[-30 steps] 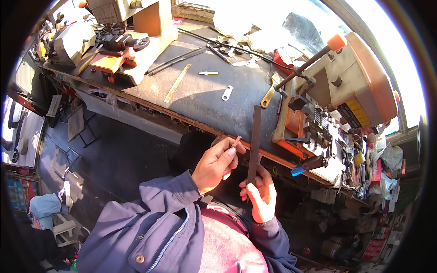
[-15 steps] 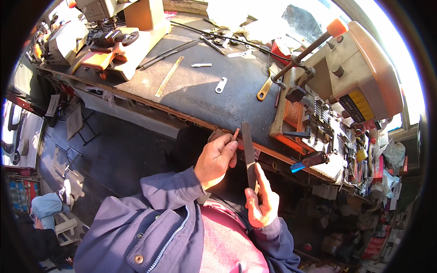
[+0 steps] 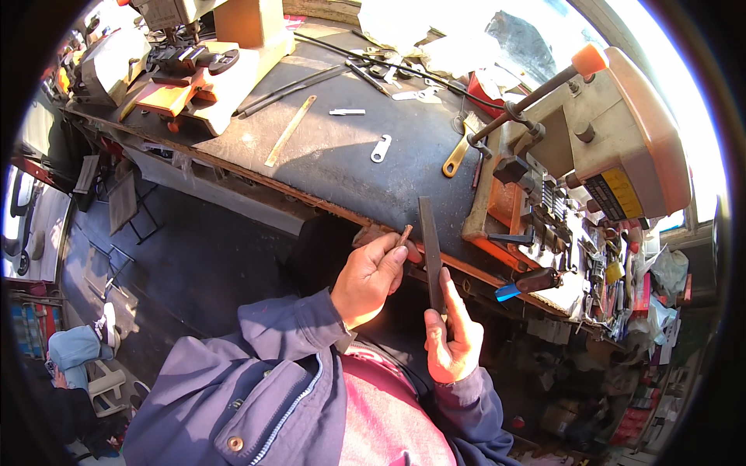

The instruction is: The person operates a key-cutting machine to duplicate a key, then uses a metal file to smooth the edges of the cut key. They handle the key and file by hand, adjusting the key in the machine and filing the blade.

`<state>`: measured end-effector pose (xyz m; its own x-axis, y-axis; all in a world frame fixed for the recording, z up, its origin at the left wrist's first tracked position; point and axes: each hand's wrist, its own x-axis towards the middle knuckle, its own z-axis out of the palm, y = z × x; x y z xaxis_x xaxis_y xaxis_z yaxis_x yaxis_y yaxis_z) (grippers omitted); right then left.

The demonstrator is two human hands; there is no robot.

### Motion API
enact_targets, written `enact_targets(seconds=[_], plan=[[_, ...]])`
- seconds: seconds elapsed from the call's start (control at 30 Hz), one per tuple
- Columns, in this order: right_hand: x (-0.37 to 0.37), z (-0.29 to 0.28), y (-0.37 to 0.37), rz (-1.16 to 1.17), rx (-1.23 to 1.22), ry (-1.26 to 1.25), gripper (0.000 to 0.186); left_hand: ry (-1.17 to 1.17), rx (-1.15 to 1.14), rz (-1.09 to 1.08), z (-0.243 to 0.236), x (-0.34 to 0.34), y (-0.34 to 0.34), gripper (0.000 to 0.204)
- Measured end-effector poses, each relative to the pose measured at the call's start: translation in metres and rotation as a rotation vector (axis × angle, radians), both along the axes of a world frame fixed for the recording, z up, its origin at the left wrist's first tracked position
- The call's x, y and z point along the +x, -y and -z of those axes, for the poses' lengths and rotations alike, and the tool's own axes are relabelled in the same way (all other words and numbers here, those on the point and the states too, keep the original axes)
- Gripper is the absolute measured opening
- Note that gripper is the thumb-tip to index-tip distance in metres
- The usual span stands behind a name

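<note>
My left hand (image 3: 367,283) is closed, pinching a short, thin copper-coloured piece (image 3: 406,234) between thumb and fingers, with its tip pointing up and away from me. Held upright in my right hand (image 3: 454,342) is a long, flat dark file (image 3: 430,247); the index finger lies along it and the thumb presses its near end. The file stands just right of the copper-coloured piece, with a small gap between them. Both hands are in front of the bench's near edge (image 3: 334,206). On the bench top beyond lies a small silver flat key blank (image 3: 381,148).
A key-cutting machine (image 3: 614,147) with an orange-knobbed lever stands at the right, another machine (image 3: 183,97) at the far left. Between them lie a brass-coloured strip (image 3: 291,130), a small metal rod (image 3: 347,112) and a yellow-handled tool (image 3: 457,155). A blue-tipped screwdriver (image 3: 530,283) juts over the right edge.
The file has shifted slightly away from me and to the right, along with my right hand. My left hand still grips the copper-coloured piece, nearly in the same place.
</note>
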<state>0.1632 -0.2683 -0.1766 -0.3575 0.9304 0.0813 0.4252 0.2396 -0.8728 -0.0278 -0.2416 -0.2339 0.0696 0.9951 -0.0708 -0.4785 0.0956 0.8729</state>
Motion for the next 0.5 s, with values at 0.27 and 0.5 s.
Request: enact_targets(seconds=[0.27, 0.5], plan=[[-0.005, -0.010, 0.008, -0.050, 0.079, 0.195, 0.060, -0.063, 0.027, -0.055, -0.003, 0.004, 0.001, 0.022], [-0.027, -0.007, -0.042, -0.013, 0.124, 0.080, 0.058, -0.053, 0.039, -0.038, -0.001, 0.001, -0.001, 0.022]])
